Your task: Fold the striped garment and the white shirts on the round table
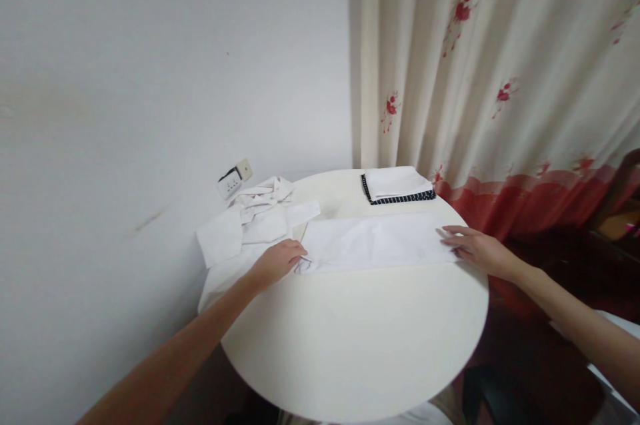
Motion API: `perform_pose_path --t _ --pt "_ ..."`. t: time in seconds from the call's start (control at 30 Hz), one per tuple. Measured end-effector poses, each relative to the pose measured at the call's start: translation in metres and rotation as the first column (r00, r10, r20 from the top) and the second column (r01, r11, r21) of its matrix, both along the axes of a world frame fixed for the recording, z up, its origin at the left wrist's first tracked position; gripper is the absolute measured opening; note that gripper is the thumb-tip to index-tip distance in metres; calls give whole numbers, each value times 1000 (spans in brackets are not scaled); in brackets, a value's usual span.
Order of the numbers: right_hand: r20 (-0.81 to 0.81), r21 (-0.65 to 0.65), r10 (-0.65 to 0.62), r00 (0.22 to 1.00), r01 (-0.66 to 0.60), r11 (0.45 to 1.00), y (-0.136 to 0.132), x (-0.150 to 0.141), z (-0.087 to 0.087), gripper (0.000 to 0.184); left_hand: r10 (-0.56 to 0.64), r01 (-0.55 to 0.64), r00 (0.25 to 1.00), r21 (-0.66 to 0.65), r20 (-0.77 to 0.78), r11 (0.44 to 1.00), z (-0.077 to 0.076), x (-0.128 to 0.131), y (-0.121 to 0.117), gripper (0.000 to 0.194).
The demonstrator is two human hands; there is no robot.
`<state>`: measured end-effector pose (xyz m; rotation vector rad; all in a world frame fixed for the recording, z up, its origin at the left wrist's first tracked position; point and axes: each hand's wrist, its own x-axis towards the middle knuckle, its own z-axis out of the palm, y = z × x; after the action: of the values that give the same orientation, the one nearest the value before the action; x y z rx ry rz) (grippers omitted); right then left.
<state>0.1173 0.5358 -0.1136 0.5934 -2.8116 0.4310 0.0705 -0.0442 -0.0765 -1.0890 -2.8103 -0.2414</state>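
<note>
A white cloth (375,242), folded into a long strip, lies across the middle of a round white table. At its left end, my left hand (277,262) has its fingers closed on the near corner, where the fabric bunches a little. At the other end my right hand (475,250) rests on the cloth with its fingers stretched out and slightly apart. To the left, partly behind my left hand, lies a loose heap of white cloth (263,212) that hangs over the table edge.
The round table (370,338) stands against a white wall. Toward the back right lies a folded white cloth (395,182) on top of a black-and-white patterned one (405,199). A wall socket (230,183) is behind the heap. A curtain with red flowers (430,65) hangs at the right.
</note>
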Motion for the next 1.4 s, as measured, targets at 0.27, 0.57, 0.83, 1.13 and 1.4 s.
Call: perform_pose_path --t 0.27,0.57,0.83,1.13,1.4 --pt "-239 -81 -139 961 123 989 1 12 15 36 21 0 987 129 -160 992 22 15 -8 33" --pt "-183 15 31 983 -29 999 1 32 -5 34 -27 24 993 -26 -116 999 2 39 -7 27" --pt "-244 -145 -102 964 68 987 -64 -9 39 39 70 -43 987 177 -148 983 36 8 88 33" --pt "96 84 -184 978 176 981 -221 -63 12 59 200 -198 979 44 -40 979 -28 -35 227 56" --pt "147 115 -274 950 259 959 -195 -68 -1 62 226 -224 974 46 -32 973 -41 -34 225 59"
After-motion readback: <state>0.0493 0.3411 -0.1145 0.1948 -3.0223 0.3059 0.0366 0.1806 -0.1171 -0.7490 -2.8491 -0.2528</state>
